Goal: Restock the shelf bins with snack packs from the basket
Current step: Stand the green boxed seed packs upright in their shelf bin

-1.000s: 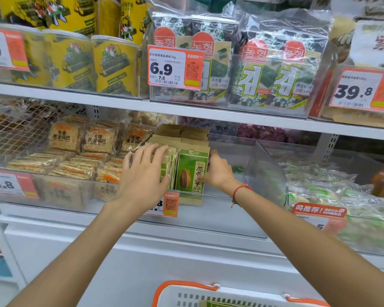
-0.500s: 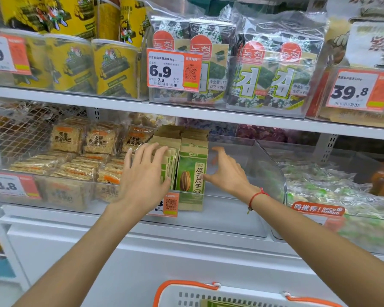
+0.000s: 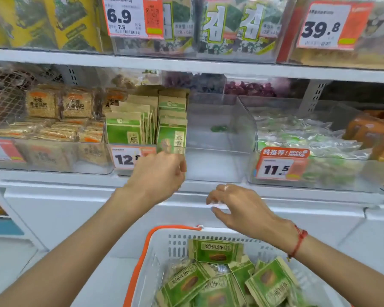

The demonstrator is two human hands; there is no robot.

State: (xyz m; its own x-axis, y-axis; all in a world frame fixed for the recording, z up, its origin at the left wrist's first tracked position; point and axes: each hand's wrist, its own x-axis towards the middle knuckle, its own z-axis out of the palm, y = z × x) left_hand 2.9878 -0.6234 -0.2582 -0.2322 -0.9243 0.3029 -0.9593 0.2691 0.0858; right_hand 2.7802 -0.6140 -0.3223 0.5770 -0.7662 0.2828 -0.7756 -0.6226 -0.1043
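Note:
Green-and-tan snack packs [image 3: 146, 120] stand upright in two rows at the left end of a clear shelf bin [image 3: 242, 120]; the bin's right part holds no packs. My left hand [image 3: 157, 176] hovers in front of the bin's front wall, fingers loosely curled, holding nothing. My right hand [image 3: 237, 207] is lower, in front of the shelf edge above the basket, fingers relaxed and empty. A white basket [image 3: 164, 247] with an orange handle sits below, with several of the same green packs [image 3: 217, 251] lying loose inside.
Rice-cracker packs [image 3: 58, 105] fill the bin to the left. A bin of clear-wrapped green sweets [image 3: 302, 138] stands to the right behind an 11.5 price tag [image 3: 279, 165]. Seaweed packs [image 3: 231, 25] line the shelf above. A 12-something tag [image 3: 124, 158] hangs on the snack bin.
Both hands have pulled back out of the bin and dropped lower. My view tilted down, bringing the basket and its packs into sight.

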